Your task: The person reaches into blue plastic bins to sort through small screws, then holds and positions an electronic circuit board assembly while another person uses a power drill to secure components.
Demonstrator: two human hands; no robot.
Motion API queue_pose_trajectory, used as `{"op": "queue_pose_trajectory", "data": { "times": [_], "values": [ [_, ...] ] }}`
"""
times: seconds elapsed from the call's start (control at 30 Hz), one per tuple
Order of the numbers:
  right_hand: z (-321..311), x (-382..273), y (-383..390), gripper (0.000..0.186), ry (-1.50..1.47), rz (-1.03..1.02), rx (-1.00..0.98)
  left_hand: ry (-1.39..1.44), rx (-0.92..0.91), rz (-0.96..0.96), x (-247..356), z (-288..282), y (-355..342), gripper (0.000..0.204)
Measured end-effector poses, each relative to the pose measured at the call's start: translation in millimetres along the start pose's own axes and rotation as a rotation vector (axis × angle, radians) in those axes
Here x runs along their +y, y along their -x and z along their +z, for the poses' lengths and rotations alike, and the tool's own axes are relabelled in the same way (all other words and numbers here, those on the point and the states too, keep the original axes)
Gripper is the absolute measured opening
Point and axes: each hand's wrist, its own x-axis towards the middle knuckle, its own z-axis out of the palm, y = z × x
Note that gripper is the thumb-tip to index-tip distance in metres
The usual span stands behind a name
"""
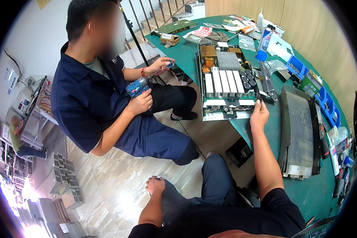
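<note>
On the green table lies an open electronics unit [222, 81] with white heatsink-like blocks, round black capacitors and a copper-coloured part. My right hand [260, 115] grips its near right corner, thumb on top and the other fingers mostly hidden below. The unit's near left part juts past the table edge. My left hand [154, 185] rests on my left knee with nothing visible in it, fingers bent loosely over the trouser cloth. To the left, a seated co-worker [95, 79] holds a blue cordless drill [138, 87] in one hand and touches its long bit with the other.
A metal cover [301, 131] lies right of the unit. Blue parts bins [328, 105], a spray can [265, 38] and a green tin [310, 84] line the far right side. A circuit board [173, 27] lies at the back. A black box [239, 152] stands under the table.
</note>
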Motion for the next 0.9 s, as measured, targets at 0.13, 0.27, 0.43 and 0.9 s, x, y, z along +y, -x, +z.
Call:
{"op": "queue_pose_trajectory", "data": {
  "times": [0.13, 0.27, 0.43, 0.9],
  "values": [
    [0.4, -4.2, 1.8, 0.036, -0.003, 0.000, 0.009, 0.008, -0.073, 0.099, 0.3, -11.8, 9.8, 0.048],
    [-0.2, -1.8, -1.5, 0.036, -0.006, 0.020, 0.005, -0.001, -0.080, 0.088, 9.9, -22.2, 13.2, 0.047],
    [5.5, -4.8, 0.6, 0.035, -0.020, -0.058, 0.058, 0.030, -0.064, 0.075, 2.5, -11.8, 6.2, 0.047],
    [0.2, -3.7, 0.3, 0.036, 0.013, 0.007, 0.010, 0.009, -0.116, 0.101, 8.0, -22.5, 12.6, 0.047]
  ]
}}
